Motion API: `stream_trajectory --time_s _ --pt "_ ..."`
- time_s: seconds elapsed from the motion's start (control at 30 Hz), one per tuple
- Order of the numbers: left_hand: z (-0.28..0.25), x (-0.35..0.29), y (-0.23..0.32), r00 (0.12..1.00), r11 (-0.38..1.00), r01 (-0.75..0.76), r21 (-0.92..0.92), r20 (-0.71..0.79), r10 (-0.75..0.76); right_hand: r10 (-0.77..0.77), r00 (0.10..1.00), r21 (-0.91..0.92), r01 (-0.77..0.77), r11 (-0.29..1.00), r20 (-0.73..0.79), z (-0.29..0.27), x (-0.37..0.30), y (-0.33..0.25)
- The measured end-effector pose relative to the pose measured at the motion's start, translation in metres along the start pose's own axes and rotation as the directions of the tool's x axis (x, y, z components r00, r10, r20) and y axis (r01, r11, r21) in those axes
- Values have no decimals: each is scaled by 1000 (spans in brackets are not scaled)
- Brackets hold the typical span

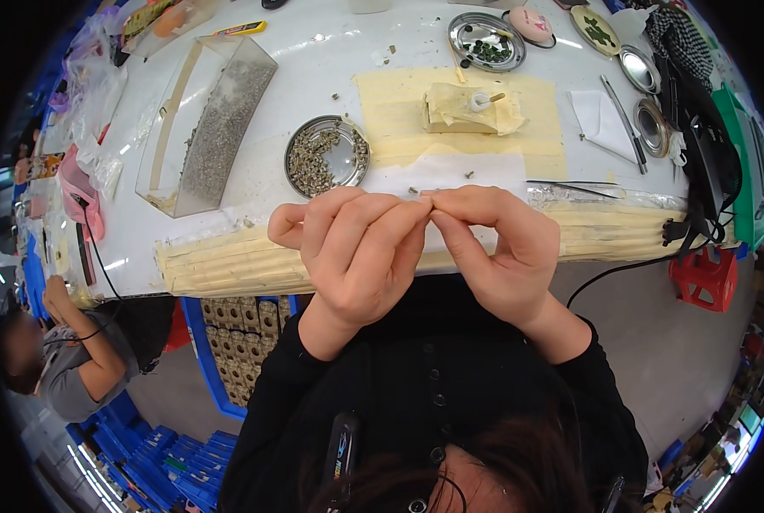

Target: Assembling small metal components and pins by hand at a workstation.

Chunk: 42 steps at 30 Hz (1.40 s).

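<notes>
My left hand and my right hand meet above the front of the table. Each is closed in a pinch, thumb and forefinger together, with the fingertips touching or nearly touching. Whatever lies between them is too small to make out. Just beyond my left hand sits a round metal dish with many small grey-brown metal pieces heaped on one side. A loose small piece lies on white paper beyond the fingertips. Thin tweezers rest on the table to the right of my right hand.
A clear box of similar pieces lies at the left. A tape-covered block holds a white nozzle. Dark green bits lie in a metal dish behind. Taped padding lines the front edge; a blue crate stands below. Another person sits left.
</notes>
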<state>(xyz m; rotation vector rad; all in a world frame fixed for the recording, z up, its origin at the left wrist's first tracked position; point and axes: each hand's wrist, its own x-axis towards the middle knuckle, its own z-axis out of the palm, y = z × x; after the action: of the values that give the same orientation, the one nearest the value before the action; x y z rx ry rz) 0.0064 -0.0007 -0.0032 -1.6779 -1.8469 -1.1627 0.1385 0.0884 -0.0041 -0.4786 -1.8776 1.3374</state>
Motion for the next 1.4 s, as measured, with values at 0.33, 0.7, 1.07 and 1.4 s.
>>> stream_trajectory --time_s 0.33,0.7,1.07,1.4 --pt "5 -3 -13 987 859 162 -486 61 -152 475 766 630 -634 447 433 -13 8 3" --pt "-3 2 -9 999 975 24 -221 36 -17 425 856 654 -505 563 295 -6 3 0" --pt "6 -6 -14 990 902 140 -409 41 -135 435 838 662 -533 527 328 -7 5 3" --pt "-5 3 -10 999 986 6 -169 47 2 392 885 526 -464 712 251 -5 1 -1"
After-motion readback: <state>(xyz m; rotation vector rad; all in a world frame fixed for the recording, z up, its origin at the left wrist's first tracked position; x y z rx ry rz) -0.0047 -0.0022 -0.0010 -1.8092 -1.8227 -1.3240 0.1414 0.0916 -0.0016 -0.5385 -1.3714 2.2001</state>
